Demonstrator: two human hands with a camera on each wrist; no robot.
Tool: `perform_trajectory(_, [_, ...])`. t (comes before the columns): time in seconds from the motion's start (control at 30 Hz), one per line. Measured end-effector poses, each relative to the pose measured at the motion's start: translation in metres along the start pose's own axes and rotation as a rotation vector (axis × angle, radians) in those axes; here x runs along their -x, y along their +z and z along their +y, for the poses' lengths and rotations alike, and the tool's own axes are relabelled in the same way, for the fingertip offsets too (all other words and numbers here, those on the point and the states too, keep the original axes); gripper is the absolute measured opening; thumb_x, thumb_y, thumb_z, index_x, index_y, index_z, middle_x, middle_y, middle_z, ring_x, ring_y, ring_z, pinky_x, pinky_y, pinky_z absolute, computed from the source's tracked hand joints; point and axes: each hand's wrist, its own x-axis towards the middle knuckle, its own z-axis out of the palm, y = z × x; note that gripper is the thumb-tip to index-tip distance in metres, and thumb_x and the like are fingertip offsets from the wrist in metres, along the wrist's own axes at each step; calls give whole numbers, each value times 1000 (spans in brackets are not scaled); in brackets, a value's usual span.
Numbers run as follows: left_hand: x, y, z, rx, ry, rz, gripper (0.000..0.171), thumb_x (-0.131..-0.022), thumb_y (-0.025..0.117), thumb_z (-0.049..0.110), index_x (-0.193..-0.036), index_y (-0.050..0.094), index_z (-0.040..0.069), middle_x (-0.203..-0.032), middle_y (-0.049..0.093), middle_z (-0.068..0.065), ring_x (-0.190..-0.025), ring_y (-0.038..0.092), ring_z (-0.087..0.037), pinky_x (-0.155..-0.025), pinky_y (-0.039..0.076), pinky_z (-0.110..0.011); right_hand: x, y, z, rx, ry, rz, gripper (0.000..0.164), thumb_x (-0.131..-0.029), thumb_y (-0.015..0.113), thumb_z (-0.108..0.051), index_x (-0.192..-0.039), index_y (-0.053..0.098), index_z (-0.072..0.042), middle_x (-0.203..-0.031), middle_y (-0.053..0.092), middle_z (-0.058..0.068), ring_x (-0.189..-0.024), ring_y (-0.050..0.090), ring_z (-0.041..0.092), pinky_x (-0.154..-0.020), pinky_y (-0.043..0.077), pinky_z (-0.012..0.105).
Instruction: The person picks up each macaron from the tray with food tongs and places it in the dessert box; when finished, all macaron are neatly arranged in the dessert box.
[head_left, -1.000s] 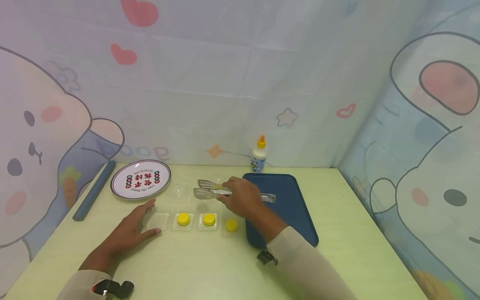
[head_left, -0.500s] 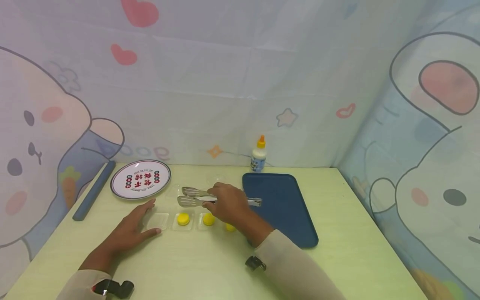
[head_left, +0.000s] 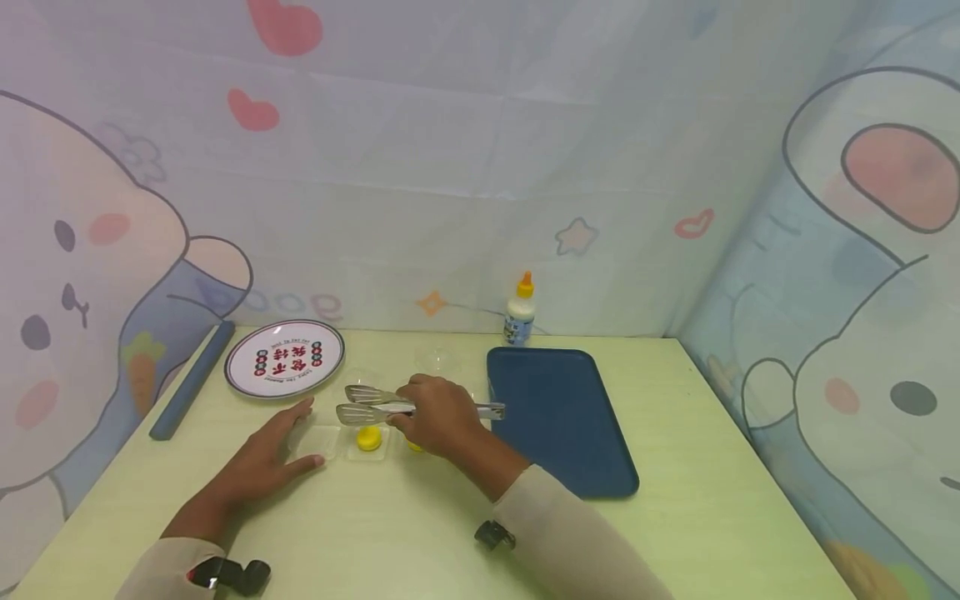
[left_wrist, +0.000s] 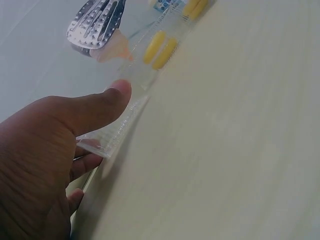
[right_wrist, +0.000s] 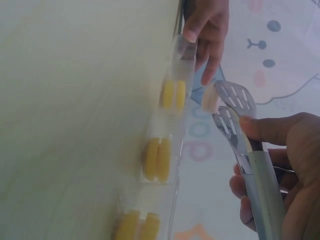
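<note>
Sleeves (head_left: 581, 533): beige, dark device at each wrist.
Left grip (head_left: 258, 458): thumb and extended fingers spread widely apart about the leftmost clear container (head_left: 318, 442); firmness of contact cannot be told.
Yellow rounds (head_left: 368, 438): in the clear compartments following rightward in the same row; three show in the right wrist view, while the right hand partly hides the row in the head view.
Right grip (head_left: 442, 417): fingers curled closely around metal tongs (right_wrist: 267, 187).
Tongs: raised over the worktop (head_left: 390, 533), slotted ends slightly apart, pointing left.
Blue tray (head_left: 570, 417): flat, right of the row.
Blue-grey bar (head_left: 193, 379): along the left edge.
Plate (head_left: 324, 329): oval, printed, beside the bar.
Bottle (head_left: 519, 317): upright, orange-tipped, behind the tray.
Backdrop (head_left: 427, 150): printed hearts and animals.
</note>
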Motion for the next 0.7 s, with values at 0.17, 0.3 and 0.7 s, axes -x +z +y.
perform_trajectory(0.17, [-1, 1, -1, 6, -17, -13, 94, -94, 87, 33, -167, 35, 4, -169, 43, -29, -156, 38, -57, -122, 32, -77, -3, 4, -9, 2, -5, -15, 40, -98, 80, -49, -132, 80, -26, -122, 79, -10, -104, 78, 11, -75, 61, 29])
perform_trajectory(0.3, [0, 1, -2, 6, -3, -2, 93, -94, 87, 31, -167, 36, 2, -166, 46, -29, -155, 39, -56, -120, 34, -77, -6, 7, -18, 14, -3, -40, 41, -100, 78, -50, -133, 80, -26, -125, 78, -11, -109, 77, 11, -78, 62, 29])
perform_trajectory(0.7, [0, 1, -4, 10, 23, 21, 94, -94, 86, 29, -167, 35, 1, -161, 51, -31, -152, 42, -58, -118, 37, -77, -21, 16, -43, 81, -33, -68, 35, -99, 78, -51, -127, 82, -30, -111, 76, -15, -91, 72, 4, -67, 55, 26])
